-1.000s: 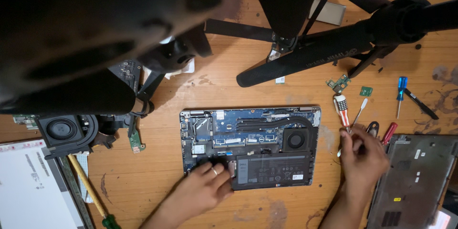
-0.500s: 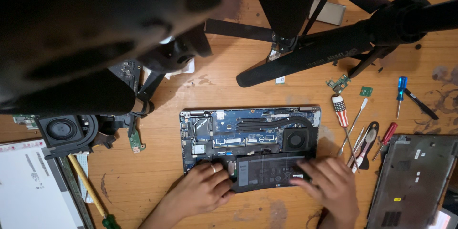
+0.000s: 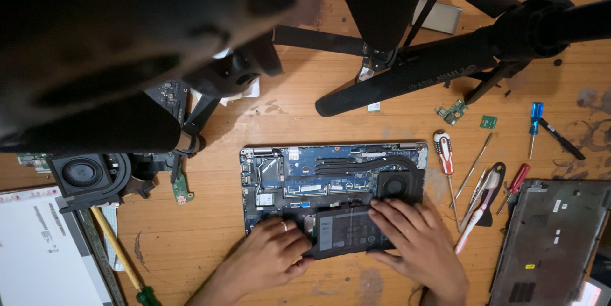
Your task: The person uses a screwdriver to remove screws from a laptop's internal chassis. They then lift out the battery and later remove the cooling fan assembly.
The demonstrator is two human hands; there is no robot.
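Pressing on the black laptop battery (image 3: 350, 231): left hand (image 3: 270, 256) flat on its left end, right hand (image 3: 417, 242) flat on its right end, fingers spread, neither grip clamped around it. Battery sits tilted at the front edge of the opened laptop chassis (image 3: 331, 175) on the wooden bench (image 3: 299, 121). Red-handled screwdriver (image 3: 444, 153) lies just right; detached bottom cover (image 3: 550, 242) further right.

battery (image 3: 349, 231) in open laptop (image 3: 331, 172), screwdrivers (image 3: 445, 153) right, speaker (image 3: 83, 172) left
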